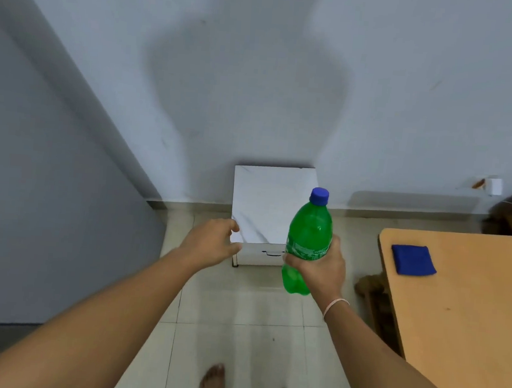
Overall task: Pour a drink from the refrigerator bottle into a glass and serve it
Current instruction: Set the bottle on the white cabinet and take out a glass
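A green plastic bottle (pixel 308 231) with a blue cap stands upright in the air at centre frame, its cap on. My right hand (pixel 319 267) is wrapped around the bottle's lower half, below the label. My left hand (pixel 212 241) reaches forward to the left of the bottle, fingers loosely curled, holding nothing, in front of the corner of a small white marble-topped cabinet (pixel 266 200). No glass is in view.
A grey panel (pixel 35 176) fills the left side. A wooden table (pixel 465 317) stands at the right with a folded blue cloth (pixel 413 259) on it. Tiled floor (pixel 238 330) lies below, with my bare feet at the bottom. A white wall is ahead.
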